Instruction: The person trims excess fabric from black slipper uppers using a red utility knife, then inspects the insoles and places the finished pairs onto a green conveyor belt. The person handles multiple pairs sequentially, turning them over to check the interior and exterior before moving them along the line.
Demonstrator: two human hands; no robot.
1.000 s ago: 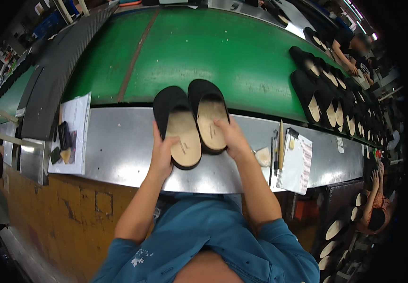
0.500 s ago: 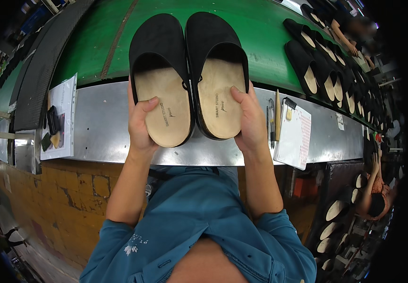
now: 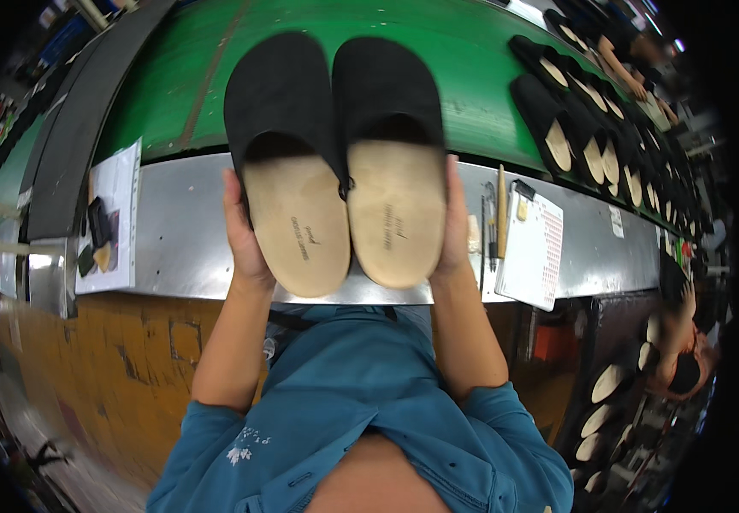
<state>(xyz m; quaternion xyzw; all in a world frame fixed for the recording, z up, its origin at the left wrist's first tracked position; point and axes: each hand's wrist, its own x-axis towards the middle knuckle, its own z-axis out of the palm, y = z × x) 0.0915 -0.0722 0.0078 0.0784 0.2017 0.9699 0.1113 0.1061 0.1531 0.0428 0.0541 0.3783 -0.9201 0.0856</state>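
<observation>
I hold a pair of black clogs with tan footbeds up close, side by side, toes pointing away. My left hand point(image 3: 245, 244) grips the outer edge of the left clog point(image 3: 288, 162). My right hand point(image 3: 453, 231) grips the outer edge of the right clog point(image 3: 391, 154). The two clogs touch along their inner sides. They are raised above the steel bench edge point(image 3: 173, 248), in front of the green conveyor belt point(image 3: 472, 77).
A row of more black clogs point(image 3: 575, 128) lies along the belt at right. A paper sheet point(image 3: 534, 252) with pens beside it lies on the steel bench to my right, another sheet point(image 3: 113, 214) to my left. Another person point(image 3: 682, 359) works at lower right beside several tan insoles.
I have lifted the pair of clogs off the steel bench and brought them closer to my face. Both hands now grip their outer sides.
</observation>
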